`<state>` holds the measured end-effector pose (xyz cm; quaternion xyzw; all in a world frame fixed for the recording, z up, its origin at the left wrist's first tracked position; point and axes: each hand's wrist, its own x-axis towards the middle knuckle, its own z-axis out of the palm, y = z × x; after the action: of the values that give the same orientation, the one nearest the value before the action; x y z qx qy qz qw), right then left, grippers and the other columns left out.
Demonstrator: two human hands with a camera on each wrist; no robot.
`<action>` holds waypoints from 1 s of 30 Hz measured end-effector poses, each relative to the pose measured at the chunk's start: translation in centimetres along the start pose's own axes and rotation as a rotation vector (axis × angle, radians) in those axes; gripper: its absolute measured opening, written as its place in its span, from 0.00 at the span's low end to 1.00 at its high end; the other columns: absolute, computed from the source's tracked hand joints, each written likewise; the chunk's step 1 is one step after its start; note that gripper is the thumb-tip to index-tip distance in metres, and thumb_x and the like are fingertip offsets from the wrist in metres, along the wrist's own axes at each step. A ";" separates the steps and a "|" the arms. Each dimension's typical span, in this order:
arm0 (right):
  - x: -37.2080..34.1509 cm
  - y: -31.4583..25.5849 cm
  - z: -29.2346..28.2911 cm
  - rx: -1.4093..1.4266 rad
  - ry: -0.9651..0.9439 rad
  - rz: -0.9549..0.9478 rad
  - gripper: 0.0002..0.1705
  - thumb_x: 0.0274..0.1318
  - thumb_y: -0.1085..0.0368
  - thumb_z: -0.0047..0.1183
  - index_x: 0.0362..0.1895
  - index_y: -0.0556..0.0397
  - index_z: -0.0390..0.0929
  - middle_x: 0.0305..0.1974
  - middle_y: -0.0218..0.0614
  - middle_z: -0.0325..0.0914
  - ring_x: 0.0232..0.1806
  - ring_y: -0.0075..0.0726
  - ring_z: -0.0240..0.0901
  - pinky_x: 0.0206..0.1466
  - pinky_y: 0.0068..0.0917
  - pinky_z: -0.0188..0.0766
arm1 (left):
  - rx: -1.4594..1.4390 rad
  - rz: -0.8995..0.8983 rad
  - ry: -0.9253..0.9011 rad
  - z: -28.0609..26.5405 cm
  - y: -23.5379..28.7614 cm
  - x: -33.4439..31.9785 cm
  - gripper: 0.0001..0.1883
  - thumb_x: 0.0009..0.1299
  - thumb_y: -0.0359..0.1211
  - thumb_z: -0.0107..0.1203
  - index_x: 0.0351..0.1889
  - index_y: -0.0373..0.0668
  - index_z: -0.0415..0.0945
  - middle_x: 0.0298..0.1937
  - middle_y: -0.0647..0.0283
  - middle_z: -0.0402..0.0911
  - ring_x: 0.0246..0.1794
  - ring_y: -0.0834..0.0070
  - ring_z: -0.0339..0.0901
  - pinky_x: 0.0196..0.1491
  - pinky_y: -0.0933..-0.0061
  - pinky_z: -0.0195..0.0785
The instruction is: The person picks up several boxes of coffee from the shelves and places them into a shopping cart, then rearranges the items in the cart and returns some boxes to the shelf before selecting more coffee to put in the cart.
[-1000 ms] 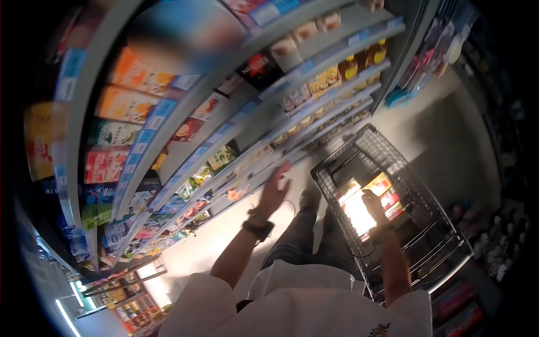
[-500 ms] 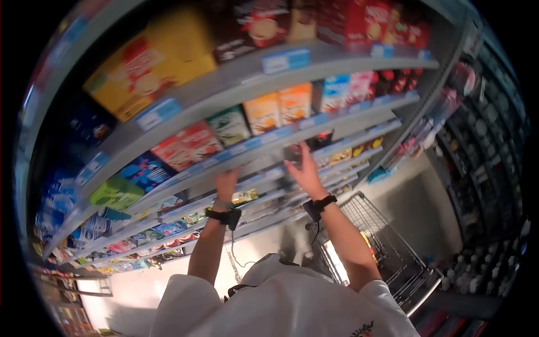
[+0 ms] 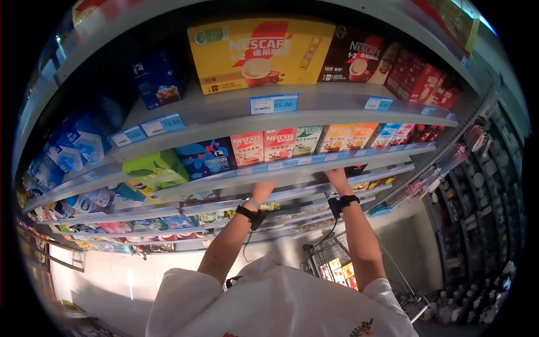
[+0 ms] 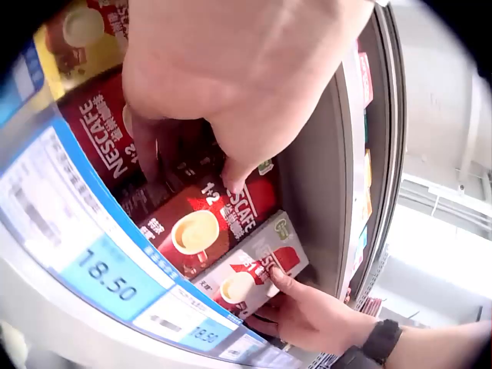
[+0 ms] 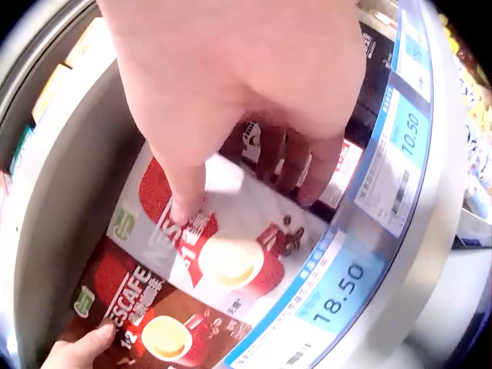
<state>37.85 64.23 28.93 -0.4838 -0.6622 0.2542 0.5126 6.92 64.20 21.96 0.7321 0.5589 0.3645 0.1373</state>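
Room: shop aisle; grey metal shelving unit (image 3: 337, 117) in several tiers; pale floor (image 3: 140, 269) beneath, brightly lit.
Working surface: shelf (image 5: 419, 254), its front edge carrying a price label (image 5: 338, 288) marked 18.50.
Held items, on this shelf: brown box (image 4: 204, 227) and silver box (image 4: 246, 277), both Nescafé, side by side. Left hand (image 4: 231, 77): grasping the brown box, thumb on its printed face. Right hand (image 5: 238, 77): grasping the silver box, thumb likewise on the face.
Neighbours: dark-red Nescafé box (image 4: 96, 127) beyond the brown one.
Obstruction: the tier above hides the fingertips from the head view.
Tiers above: yellow Nescafé carton (image 3: 258, 56), dark brown carton (image 3: 359, 59), blue box (image 3: 156, 78); lower, green box (image 3: 156, 170) and dark blue box (image 3: 206, 157).
Container: wire shopping cart (image 3: 337, 242), near the person's right arm; bright packages (image 3: 336, 272) inside, partly hidden, lettering too small to read.
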 end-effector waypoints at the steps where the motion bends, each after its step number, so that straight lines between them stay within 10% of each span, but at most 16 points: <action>1: -0.5 -0.5 -0.8 0.040 -0.066 0.052 0.20 0.57 0.69 0.63 0.52 0.62 0.77 0.46 0.39 0.82 0.50 0.36 0.76 0.56 0.35 0.73 | 0.077 0.093 -0.032 -0.9 0.1 -0.2 0.20 0.74 0.43 0.49 0.55 0.41 0.79 0.55 0.43 0.80 0.55 0.42 0.76 0.57 0.49 0.69; 9: -3.0 -7.3 -1.1 0.117 -0.389 0.322 0.24 0.55 0.71 0.68 0.56 0.62 0.76 0.51 0.36 0.81 0.52 0.31 0.78 0.50 0.28 0.79 | -0.323 0.126 -0.203 -7.4 3.9 -1.3 0.16 0.72 0.39 0.60 0.51 0.38 0.81 0.49 0.50 0.85 0.47 0.54 0.81 0.49 0.61 0.72; 13: -4.5 -7.5 2.2 0.017 -0.266 0.139 0.28 0.51 0.63 0.72 0.55 0.59 0.77 0.47 0.39 0.84 0.49 0.34 0.81 0.52 0.31 0.76 | -0.500 0.183 -0.146 -6.1 4.7 -1.4 0.15 0.75 0.37 0.58 0.51 0.36 0.80 0.47 0.53 0.85 0.48 0.58 0.82 0.50 0.64 0.72; 15: -4.8 -5.9 3.0 -0.175 -0.251 0.024 0.30 0.49 0.62 0.74 0.55 0.57 0.77 0.48 0.40 0.84 0.51 0.39 0.81 0.54 0.34 0.75 | -0.588 0.047 -0.322 -7.5 6.8 -1.6 0.23 0.70 0.42 0.63 0.56 0.35 0.76 0.50 0.50 0.83 0.51 0.55 0.80 0.53 0.61 0.71; 17: -4.5 -5.4 3.3 -0.046 -0.301 0.129 0.34 0.44 0.60 0.76 0.57 0.54 0.77 0.52 0.43 0.81 0.55 0.49 0.78 0.58 0.38 0.72 | -0.245 0.405 -0.167 -8.7 9.6 -1.7 0.36 0.63 0.46 0.69 0.62 0.33 0.70 0.54 0.43 0.80 0.55 0.46 0.77 0.56 0.56 0.69; 20: -5.6 -3.4 3.2 0.029 -0.274 0.132 0.36 0.45 0.64 0.73 0.60 0.55 0.73 0.53 0.46 0.78 0.56 0.55 0.75 0.60 0.39 0.70 | -0.170 0.126 -0.382 -7.2 8.9 -2.2 0.42 0.57 0.46 0.72 0.64 0.33 0.66 0.58 0.37 0.75 0.58 0.40 0.72 0.59 0.51 0.68; 26: -9.1 -9.1 2.3 -0.313 -0.122 -0.192 0.28 0.56 0.70 0.54 0.62 0.52 0.65 0.69 0.52 0.64 0.64 0.62 0.68 0.64 0.43 0.70 | -0.269 0.584 -0.164 -6.1 7.8 -4.6 0.40 0.47 0.20 0.70 0.61 0.43 0.65 0.68 0.54 0.69 0.65 0.47 0.69 0.65 0.53 0.68; 30: -13.1 -9.3 1.1 -0.266 0.008 -0.220 0.31 0.56 0.66 0.60 0.63 0.50 0.64 0.73 0.56 0.59 0.68 0.65 0.64 0.68 0.44 0.66 | -0.268 0.792 -0.165 -7.3 10.8 -5.0 0.42 0.46 0.25 0.74 0.60 0.43 0.63 0.73 0.48 0.63 0.70 0.45 0.65 0.69 0.52 0.64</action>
<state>33.42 48.91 30.61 -0.4728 -0.7371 0.1047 0.4714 9.08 54.44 31.71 0.8925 0.1693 0.3990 0.1249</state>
